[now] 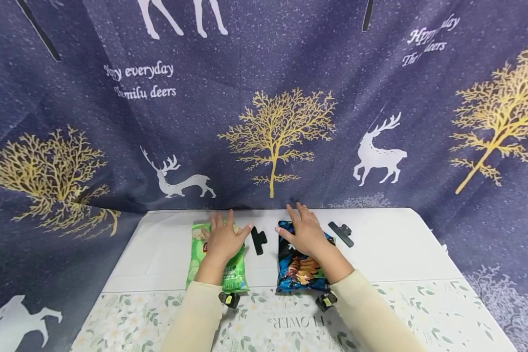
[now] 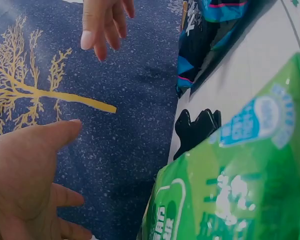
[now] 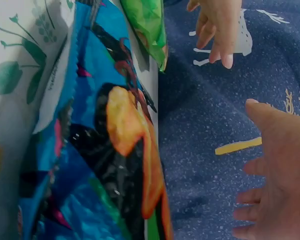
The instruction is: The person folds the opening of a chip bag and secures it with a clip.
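A green chip bag (image 1: 234, 279) lies left of the middle in the head view. Over its upper part is my left hand (image 1: 223, 240), fingers spread; the left wrist view shows that hand (image 2: 27, 175) raised off the bag. To the right lies a dark blue snack bag (image 1: 302, 270), with food pictured on the front. My right hand (image 1: 308, 235) hovers above its upper half, fingers extended and holding nothing. One black bag clip (image 1: 258, 240) sits between the two bags. Another black clip (image 1: 341, 234) rests right of the blue bag.
The white tabletop (image 1: 391, 249) ends at a dark blue curtain (image 1: 255, 161) printed with deer and trees. Nearer to me, a floral cloth (image 1: 290, 332) covers the table. Small black devices are strapped at both wrists.
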A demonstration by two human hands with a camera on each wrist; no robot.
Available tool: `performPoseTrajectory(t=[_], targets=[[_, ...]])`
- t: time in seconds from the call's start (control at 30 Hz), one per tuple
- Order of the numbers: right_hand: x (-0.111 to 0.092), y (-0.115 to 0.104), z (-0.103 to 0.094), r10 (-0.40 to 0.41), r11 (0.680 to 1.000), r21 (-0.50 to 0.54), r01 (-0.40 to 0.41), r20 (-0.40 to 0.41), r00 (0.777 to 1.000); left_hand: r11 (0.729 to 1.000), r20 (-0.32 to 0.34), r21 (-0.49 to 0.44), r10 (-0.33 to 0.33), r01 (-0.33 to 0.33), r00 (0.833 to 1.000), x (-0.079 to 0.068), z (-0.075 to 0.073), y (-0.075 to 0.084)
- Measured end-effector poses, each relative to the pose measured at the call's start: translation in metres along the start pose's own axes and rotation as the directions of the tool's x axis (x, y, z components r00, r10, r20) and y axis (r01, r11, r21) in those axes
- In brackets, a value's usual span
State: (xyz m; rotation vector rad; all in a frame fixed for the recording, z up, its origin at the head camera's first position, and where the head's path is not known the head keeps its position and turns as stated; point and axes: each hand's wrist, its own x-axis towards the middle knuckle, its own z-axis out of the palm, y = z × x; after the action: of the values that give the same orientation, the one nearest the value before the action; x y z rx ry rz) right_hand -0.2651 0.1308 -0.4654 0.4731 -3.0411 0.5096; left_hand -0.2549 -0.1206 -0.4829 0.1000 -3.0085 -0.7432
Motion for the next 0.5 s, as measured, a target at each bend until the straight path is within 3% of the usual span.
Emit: performPoseTrajectory(t=[0.5], targets=[[-0.007, -0.007, 0.006, -0.033, 0.999, -0.005, 0.034, 0.056, 0.998, 0.998, -0.005, -0.021, -0.067, 0.066, 0.998, -0.011, -0.007, -0.003]])
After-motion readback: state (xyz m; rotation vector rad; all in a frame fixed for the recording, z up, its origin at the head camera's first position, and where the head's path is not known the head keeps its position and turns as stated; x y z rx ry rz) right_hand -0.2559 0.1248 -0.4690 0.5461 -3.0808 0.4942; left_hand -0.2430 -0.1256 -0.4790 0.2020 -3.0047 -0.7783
